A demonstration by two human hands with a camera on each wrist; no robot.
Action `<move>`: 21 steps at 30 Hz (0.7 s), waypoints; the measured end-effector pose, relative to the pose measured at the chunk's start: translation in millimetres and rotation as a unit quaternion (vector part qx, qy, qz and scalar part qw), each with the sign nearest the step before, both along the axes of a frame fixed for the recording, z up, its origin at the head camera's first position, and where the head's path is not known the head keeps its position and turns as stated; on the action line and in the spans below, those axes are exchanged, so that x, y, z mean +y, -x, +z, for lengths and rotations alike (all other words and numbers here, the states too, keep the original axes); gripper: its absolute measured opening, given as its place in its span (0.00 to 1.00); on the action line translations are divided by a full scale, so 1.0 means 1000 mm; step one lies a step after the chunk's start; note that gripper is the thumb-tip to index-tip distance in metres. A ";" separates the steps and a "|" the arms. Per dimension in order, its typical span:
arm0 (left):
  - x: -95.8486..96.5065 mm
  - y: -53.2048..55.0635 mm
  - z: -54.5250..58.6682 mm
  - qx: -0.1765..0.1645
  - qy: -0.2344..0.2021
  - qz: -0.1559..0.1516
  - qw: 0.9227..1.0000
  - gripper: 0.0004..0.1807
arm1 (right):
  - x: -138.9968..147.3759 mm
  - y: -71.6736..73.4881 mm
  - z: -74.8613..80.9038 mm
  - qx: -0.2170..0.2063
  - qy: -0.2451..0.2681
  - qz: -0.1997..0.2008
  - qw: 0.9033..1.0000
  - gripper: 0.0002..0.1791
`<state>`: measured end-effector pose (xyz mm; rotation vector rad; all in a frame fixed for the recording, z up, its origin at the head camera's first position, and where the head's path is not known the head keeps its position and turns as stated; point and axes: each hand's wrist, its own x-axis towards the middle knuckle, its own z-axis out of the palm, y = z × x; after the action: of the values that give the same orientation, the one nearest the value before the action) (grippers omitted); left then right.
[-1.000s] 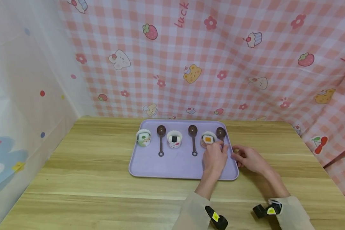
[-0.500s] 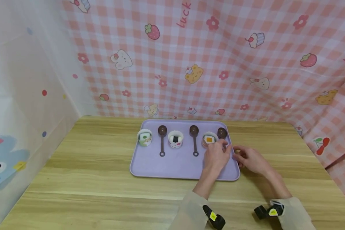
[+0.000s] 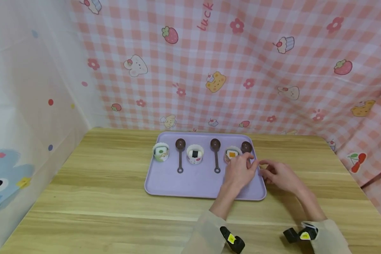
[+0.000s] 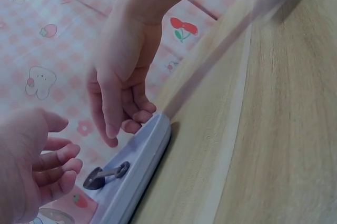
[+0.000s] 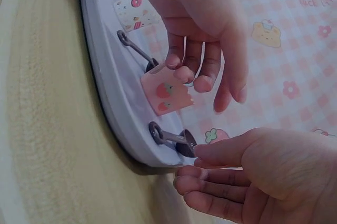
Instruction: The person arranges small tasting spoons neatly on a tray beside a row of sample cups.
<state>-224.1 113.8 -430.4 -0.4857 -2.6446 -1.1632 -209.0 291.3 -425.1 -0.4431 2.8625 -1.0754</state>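
Observation:
My left hand (image 3: 239,171) hovers over the right part of the lilac tray (image 3: 184,185), fingers loosely bent and holding nothing. Just outside the tray's right edge is my right hand (image 3: 280,176), also without anything in its grasp; whether its fingertips touch the rim I cannot tell. Between the hands lies a brown scoop (image 5: 171,137), its handle partly hidden in the head view. A pink strawberry-print paper cup (image 5: 163,95) stands beside the left hand, with a white block topped by an orange square (image 3: 232,155) inside.
Farther left on the tray come a brown scoop (image 3: 216,155), a white cup (image 3: 195,160) with a black-banded white block, another scoop (image 3: 180,155) and a green cup (image 3: 161,157) with a green-dotted block. Wooden tabletop (image 3: 114,197) surrounds the tray; a checked curtain (image 3: 190,70) hangs behind.
My left hand has lifted and drawn slightly away from the rightmost scoop, its fingers loosening. The right hand stays beside the tray's edge. The head view has shifted a little.

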 end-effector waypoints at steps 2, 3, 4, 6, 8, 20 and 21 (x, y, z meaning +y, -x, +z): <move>-0.001 0.000 0.001 0.003 0.003 -0.004 1.000 0.12 | 0.000 -0.001 0.002 0.012 -0.003 0.000 1.000 0.17; -0.002 0.000 0.001 0.004 0.003 -0.006 1.000 0.12 | -0.001 -0.001 0.003 0.022 -0.006 0.000 1.000 0.16; -0.002 0.000 0.002 0.004 0.003 -0.008 1.000 0.12 | -0.001 -0.001 0.005 0.031 -0.009 0.001 0.999 0.16; -0.004 0.000 0.002 0.003 0.006 -0.012 1.000 0.13 | -0.003 -0.002 0.008 0.050 -0.016 0.001 0.999 0.15; -0.006 0.000 0.003 0.000 0.010 -0.016 1.000 0.13 | -0.004 -0.003 0.011 0.063 -0.022 0.002 0.998 0.14; -0.022 -0.002 0.011 -0.014 0.046 -0.040 0.998 0.16 | -0.012 -0.006 0.024 0.081 -0.056 0.015 0.995 0.15; -0.023 -0.002 0.012 -0.012 0.047 -0.040 0.998 0.16 | -0.012 -0.006 0.025 0.083 -0.055 0.016 0.995 0.16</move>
<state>-221.6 90.9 -418.1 -0.6042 -2.7340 -1.0756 -202.8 279.3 -400.5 -0.5951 3.0264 -0.9113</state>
